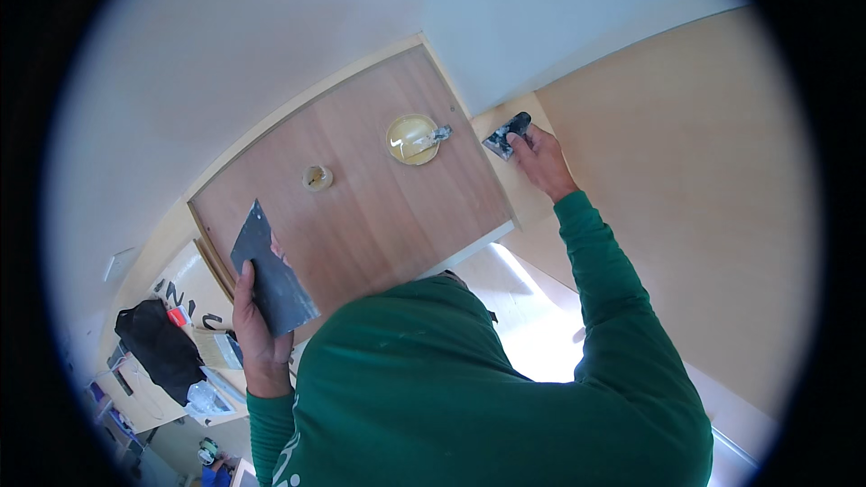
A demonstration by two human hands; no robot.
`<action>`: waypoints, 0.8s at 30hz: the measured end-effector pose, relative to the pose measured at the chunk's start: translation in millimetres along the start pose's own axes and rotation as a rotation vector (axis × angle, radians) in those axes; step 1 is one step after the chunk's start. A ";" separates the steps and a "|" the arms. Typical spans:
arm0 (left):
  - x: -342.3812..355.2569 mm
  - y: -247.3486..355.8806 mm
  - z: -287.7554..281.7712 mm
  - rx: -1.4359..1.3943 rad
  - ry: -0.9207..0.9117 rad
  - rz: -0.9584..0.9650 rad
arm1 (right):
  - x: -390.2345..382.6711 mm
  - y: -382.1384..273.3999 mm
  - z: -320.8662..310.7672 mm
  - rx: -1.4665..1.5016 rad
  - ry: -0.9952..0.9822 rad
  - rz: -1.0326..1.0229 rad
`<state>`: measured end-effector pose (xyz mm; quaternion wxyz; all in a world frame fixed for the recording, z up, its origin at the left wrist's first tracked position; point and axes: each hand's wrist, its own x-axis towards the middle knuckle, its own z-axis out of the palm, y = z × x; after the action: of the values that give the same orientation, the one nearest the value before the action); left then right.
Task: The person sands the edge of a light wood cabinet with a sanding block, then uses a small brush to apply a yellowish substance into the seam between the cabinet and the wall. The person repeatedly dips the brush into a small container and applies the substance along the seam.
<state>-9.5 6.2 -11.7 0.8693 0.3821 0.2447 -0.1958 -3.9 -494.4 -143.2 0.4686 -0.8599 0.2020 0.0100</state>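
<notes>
My left hand [255, 325] grips a dark grey, flat rectangular plate [273, 284] with a pinkish smear on its edge, at the lower left of the wooden board. My right hand [541, 158] is closed on a small putty knife [502, 133] with a black, white-smeared top, at the pale wooden strip [494, 114] right of the board. On the board [361, 225] stand a round yellow tub [402, 153] with a light-coloured tool lying across it and, left of that, a small translucent cup [317, 177].
Pale walls [559, 9] rise behind the board, and a tan wooden panel [695, 180] spans the right. At lower left, a cluttered shelf [144, 383] holds black cloth [158, 343] and a crumpled plastic bag [203, 397]. A bright gap [532, 325] shows below the board's right end.
</notes>
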 end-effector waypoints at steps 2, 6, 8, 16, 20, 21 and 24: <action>0.9 1.5 -4.2 0.001 0.009 0.001 | 2.2 -11.0 1.1 -0.023 0.001 0.028; 1.5 1.5 -6.8 -0.003 -0.015 -0.026 | 2.2 -9.8 8.8 0.047 0.043 -0.014; -0.2 1.7 -2.9 0.002 -0.031 -0.012 | -4.8 -12.8 1.7 -0.022 -0.003 0.004; -1.2 1.3 -7.1 0.020 -0.040 -0.012 | -2.8 -14.5 5.9 -0.075 0.040 -0.023; 1.5 -0.7 -10.6 0.020 0.054 0.014 | -7.1 -8.6 -3.6 -0.017 0.021 0.062; 0.3 -0.9 -13.5 0.020 0.037 0.012 | -7.5 -13.0 -2.0 0.008 0.018 0.095; -1.3 2.1 -16.6 0.036 0.007 0.013 | 0.3 -22.8 6.7 0.007 0.007 0.106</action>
<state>-14.1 20.4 -19.5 0.8627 0.4001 0.2417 -0.1930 5.7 -478.2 -128.7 0.4697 -0.8464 0.2490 0.0310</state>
